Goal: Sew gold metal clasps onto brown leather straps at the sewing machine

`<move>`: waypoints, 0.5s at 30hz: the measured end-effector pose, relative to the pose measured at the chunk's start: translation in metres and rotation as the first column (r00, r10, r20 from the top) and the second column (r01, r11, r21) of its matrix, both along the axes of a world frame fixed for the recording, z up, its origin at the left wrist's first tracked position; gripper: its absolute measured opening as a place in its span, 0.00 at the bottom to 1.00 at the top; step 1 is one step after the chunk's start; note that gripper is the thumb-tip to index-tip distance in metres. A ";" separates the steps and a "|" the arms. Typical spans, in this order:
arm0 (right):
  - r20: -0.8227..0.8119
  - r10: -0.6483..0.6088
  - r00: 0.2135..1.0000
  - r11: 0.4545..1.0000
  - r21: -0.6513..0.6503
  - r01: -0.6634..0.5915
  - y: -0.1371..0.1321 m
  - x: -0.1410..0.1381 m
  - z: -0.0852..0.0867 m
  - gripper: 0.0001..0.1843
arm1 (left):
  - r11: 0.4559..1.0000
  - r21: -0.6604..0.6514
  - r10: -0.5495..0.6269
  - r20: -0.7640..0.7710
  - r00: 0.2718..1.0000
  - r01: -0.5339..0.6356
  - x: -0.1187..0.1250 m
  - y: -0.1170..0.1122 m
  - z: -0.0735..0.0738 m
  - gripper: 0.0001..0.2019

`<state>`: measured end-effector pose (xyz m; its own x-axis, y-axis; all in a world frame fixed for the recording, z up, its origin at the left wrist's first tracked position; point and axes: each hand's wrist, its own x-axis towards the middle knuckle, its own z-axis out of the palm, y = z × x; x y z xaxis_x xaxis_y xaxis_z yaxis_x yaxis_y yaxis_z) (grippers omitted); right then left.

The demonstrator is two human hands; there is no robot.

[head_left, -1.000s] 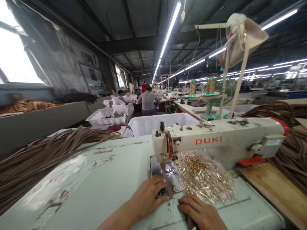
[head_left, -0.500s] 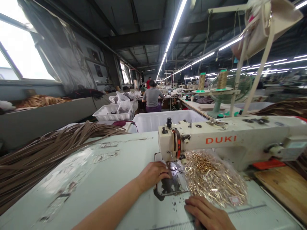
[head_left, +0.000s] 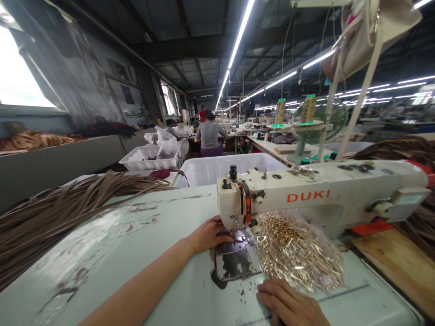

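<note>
A white sewing machine marked DUKI stands over the pale green table. My left hand is at the left of its needle area, fingers bent and close together by the presser foot. Whatever lies under those fingertips is too dark and small to make out. Below the hand is the worn metal needle plate. My right hand rests on the table nearer to me, its fingers laid forward and its thumb mostly hidden. Just beyond it lies a clear plastic bag of gold-coloured metal hardware.
Brown strips are heaped along the table's left side. A white plastic bin stands behind the table. Thread cones rise behind the machine, and a wooden board is at the right. A person sits farther ahead.
My left hand has shifted slightly away from me along the needle plate, baring more of it. The right hand stays beside the bag. The whole view has turned a little.
</note>
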<state>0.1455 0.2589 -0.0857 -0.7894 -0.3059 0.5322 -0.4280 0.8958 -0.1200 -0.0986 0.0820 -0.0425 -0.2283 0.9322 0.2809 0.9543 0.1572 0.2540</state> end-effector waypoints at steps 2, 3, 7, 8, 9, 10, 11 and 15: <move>0.031 0.007 0.999 1.000 0.012 -0.007 -0.001 0.001 0.000 0.21 | 0.999 -0.036 -0.040 -0.015 0.999 0.040 -0.002 0.001 0.003 0.11; 0.043 0.004 0.999 1.000 0.002 -0.004 -0.002 0.002 -0.001 0.22 | 0.997 -0.051 -0.054 -0.022 0.998 0.053 -0.002 0.000 0.005 0.11; 0.102 -0.055 0.993 0.991 -0.115 0.067 -0.008 0.006 -0.003 0.26 | 0.995 -0.090 -0.051 -0.075 0.996 0.044 0.009 -0.008 0.009 0.12; 0.124 -0.068 0.990 0.987 -0.137 0.085 -0.010 0.007 -0.002 0.26 | 0.995 -0.099 -0.040 -0.098 0.994 0.031 0.013 -0.011 0.009 0.13; 0.146 -0.074 0.987 0.984 -0.153 0.096 -0.011 0.008 -0.002 0.27 | 0.994 -0.107 -0.026 -0.125 0.992 0.013 0.018 -0.015 0.009 0.14; 0.167 -0.078 0.983 0.981 -0.165 0.105 -0.012 0.009 0.000 0.27 | 0.993 -0.114 -0.010 -0.155 0.988 -0.008 0.023 -0.018 0.008 0.15; 0.187 -0.080 0.979 0.978 -0.174 0.113 -0.013 0.010 0.001 0.27 | 0.992 -0.122 0.006 -0.185 0.983 -0.029 0.028 -0.021 0.007 0.16; 0.237 -0.098 0.967 0.974 -0.177 0.142 -0.016 0.011 0.007 0.27 | 0.982 -0.156 0.058 -0.293 0.954 -0.107 0.045 -0.026 0.004 0.19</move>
<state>0.1569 0.2425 -0.0783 -0.9201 -0.1115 0.3755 -0.2607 0.8898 -0.3746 -0.0534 0.0557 -0.0384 -0.2396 0.9528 0.1866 0.9647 0.2552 -0.0644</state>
